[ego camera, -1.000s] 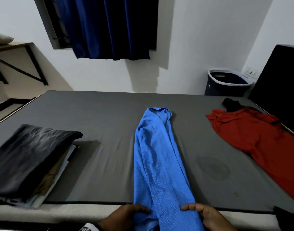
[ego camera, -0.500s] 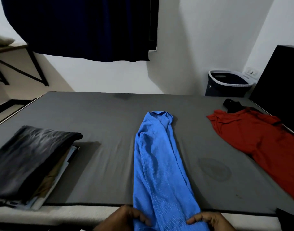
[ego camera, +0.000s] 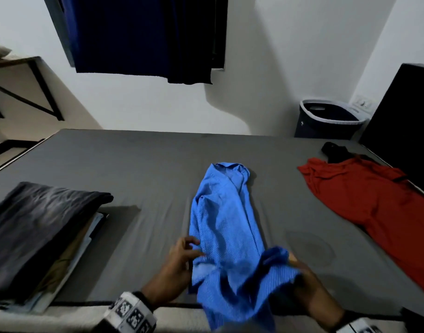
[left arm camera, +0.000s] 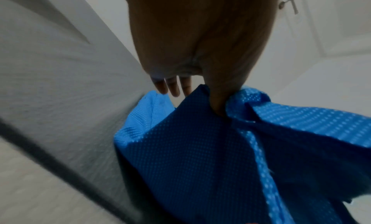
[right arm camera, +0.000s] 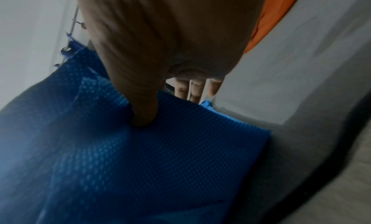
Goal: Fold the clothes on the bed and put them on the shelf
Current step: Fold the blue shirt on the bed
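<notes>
Head view: the grey bed (ego camera: 143,169) carries the blue shirt (ego camera: 226,227) at six o'clock, narrowed lengthwise. Left hand (ego camera: 179,263) and right hand (ego camera: 304,277) each pinch its near hem, lifted; carry both corners level toward the twelve o'clock collar, edges aligned.

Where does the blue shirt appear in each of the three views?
Head: the blue shirt lies lower centre, lengthwise on the grey bed.
Left wrist: lower right, pinched by the left hand.
Right wrist: lower left, pinched by the right hand.
Shared landmark: the grey bed.
</notes>
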Demonstrator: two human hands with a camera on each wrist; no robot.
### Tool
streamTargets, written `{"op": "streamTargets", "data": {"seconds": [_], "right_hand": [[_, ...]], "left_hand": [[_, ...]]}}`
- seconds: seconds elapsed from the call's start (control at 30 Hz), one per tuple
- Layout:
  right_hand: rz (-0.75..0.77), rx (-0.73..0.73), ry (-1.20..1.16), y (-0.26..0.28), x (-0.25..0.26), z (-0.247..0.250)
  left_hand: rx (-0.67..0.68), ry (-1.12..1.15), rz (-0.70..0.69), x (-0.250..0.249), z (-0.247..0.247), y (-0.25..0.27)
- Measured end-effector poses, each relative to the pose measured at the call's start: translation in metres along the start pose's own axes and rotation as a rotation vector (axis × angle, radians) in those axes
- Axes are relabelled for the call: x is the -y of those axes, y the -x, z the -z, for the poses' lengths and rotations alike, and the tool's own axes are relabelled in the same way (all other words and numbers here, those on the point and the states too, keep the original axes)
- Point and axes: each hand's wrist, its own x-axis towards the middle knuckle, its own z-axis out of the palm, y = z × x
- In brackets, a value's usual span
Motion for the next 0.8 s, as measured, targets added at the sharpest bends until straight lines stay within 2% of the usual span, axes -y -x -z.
{"op": "streamTargets", "data": {"seconds": [0.07, 0.1, 0.13, 0.23, 0.33, 0.43, 0.67, 0.8], "right_hand": [[-0.080, 0.043, -0.040, -0.019, 0.005, -0.004], [-0.064, 0.000, -0.083, -0.032, 0.006, -0.007], [-0.104, -0.044, -0.129, -0.045, 0.005, -0.011], [-0.185, -0.055, -0.220, -0.093, -0.004, -0.027], [-0.392, -0.100, -0.231, -0.128, -0.039, -0.036], [-0.498, -0.112, -0.177, -0.144, -0.074, -0.036], [-0.370, -0.126, -0.309, -0.139, -0.075, -0.038], [-0.446, -0.112, -0.299, -0.143, -0.084, -0.037]], "left_hand": [[0.072, 0.355, 0.176, -0.011, 0.004, -0.024], [0.089, 0.397, 0.270, -0.013, 0.005, -0.040], [0.071, 0.424, 0.349, -0.010, 0.005, -0.054], [-0.056, 0.430, 0.548, 0.013, 0.003, -0.095], [-0.060, 0.391, 0.671, 0.050, -0.003, -0.118], [-0.116, 0.438, 0.709, 0.070, -0.012, -0.120], [-0.202, 0.652, 0.633, 0.069, -0.021, -0.123], [-0.327, 0.515, 0.580, 0.086, -0.021, -0.118]]}}
